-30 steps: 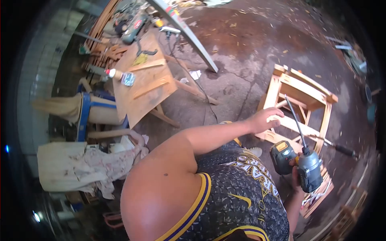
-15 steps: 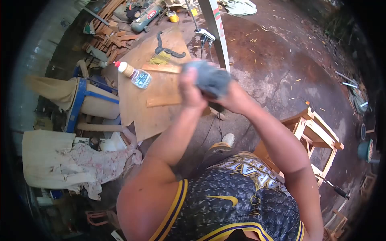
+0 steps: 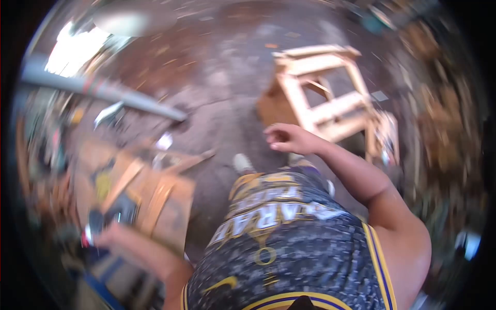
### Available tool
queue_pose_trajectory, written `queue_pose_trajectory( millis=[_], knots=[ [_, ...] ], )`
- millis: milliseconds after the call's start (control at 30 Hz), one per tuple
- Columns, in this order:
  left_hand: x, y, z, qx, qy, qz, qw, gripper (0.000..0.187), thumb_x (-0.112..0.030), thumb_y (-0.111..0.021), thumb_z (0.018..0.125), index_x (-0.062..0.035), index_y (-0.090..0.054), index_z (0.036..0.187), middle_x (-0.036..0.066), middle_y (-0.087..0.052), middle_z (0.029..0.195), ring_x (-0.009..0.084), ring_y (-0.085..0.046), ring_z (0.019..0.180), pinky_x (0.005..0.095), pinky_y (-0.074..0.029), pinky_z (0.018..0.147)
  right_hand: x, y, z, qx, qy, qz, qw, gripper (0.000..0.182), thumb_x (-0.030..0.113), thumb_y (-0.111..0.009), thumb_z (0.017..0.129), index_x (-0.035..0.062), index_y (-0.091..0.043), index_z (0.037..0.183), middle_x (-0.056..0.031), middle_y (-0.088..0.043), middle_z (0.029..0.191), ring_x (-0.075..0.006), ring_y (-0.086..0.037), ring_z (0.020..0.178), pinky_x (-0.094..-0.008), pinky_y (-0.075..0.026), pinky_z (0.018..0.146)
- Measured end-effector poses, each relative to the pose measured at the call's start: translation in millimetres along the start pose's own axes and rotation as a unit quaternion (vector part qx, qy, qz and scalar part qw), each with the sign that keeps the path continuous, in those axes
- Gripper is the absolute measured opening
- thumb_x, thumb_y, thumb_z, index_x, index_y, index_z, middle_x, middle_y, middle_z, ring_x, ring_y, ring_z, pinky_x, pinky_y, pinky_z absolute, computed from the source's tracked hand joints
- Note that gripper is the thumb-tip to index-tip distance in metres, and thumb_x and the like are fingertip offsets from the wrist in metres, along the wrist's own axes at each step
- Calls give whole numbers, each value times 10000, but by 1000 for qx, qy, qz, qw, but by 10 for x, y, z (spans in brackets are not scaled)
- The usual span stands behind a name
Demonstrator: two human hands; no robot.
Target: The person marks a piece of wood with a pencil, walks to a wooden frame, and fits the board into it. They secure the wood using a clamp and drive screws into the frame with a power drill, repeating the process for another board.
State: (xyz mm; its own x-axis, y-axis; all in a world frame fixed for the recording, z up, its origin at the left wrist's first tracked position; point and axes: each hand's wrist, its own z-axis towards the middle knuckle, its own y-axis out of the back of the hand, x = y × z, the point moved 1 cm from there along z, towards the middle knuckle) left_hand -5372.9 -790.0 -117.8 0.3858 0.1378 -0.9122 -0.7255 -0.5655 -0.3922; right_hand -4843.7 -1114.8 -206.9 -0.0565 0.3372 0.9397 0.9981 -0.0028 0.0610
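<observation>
My left hand (image 3: 110,235) is low on the left, smeared by motion, at the edge of a plywood-topped table (image 3: 178,212). A grey power tool (image 3: 124,207), its kind blurred, is on the tabletop just beyond that hand. The red cap of a bottle (image 3: 86,237) shows right by the fingers; I cannot tell whether they grip it. Wooden strips (image 3: 156,202) lie on the board beside the tool. Nothing is in my right hand (image 3: 290,138), its fingers loosely curled and thumb apart, in front of a pale wooden chair-like frame (image 3: 338,107).
A grey post (image 3: 134,98) slants across the upper left, with a white object (image 3: 108,113) near it. Wood scraps dot the floor (image 3: 222,77). Blue-edged equipment (image 3: 98,289) stands at the lower left, and stacked wood lines the right side.
The view has swung right, bringing the wooden frame to the middle. Both hands held the power tool before; now it is on the table, and my right hand has come away from it.
</observation>
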Motion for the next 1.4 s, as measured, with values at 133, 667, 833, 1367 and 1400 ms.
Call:
queue_pose_trajectory(
  millis=[133,667,833,1367,1400],
  knots=[
    [255,94,137,56,-96,130,985,336,-278,-466,896,0,-615,1012,148,-639,971,285,-622,917,426,-504,834,-364,512,-911,-146,-50,-76,985,343,216,-677,900,22,-590,1169,-39,-671,951,-123,-625,890,-298,-513,833],
    [2510,-849,-3377,450,-207,525,692,417,-207,-601,914,11,-560,1268,137,-593,1219,271,-550,1116,403,-415,979,-4922,3753,-4616,-502,-439,-171,725,321,296,-618,840,-10,-685,912,-213,-697,903,-329,-679,868,-410,-531,784],
    [3393,-1668,-5754,667,-278,564,400,525,-190,-679,852,16,-510,1304,225,-474,1389,362,-404,1333,422,-309,1111,-5537,4283,-4613,-548,-494,-166,655,604,373,-651,801,-67,-569,1207,-253,-617,1185,-374,-589,1131,-435,-474,961],
    [3531,-2103,-6387,659,-240,706,98,438,-204,-814,654,-67,-546,972,130,-650,897,345,-622,923,422,-484,792,-5370,4533,-4656,-701,-344,34,623,582,97,-701,751,-83,-453,1246,-224,-592,1209,-315,-611,1067,-408,-492,911],
    [3545,-2107,-6331,680,-238,688,91,426,-210,-808,660,-76,-549,971,122,-658,897,337,-628,932,417,-488,802,-5131,4474,-4633,-790,-156,139,577,595,20,-720,720,-73,-440,1236,-219,-578,1214,-296,-610,1053,-380,-494,901]
  ],
)
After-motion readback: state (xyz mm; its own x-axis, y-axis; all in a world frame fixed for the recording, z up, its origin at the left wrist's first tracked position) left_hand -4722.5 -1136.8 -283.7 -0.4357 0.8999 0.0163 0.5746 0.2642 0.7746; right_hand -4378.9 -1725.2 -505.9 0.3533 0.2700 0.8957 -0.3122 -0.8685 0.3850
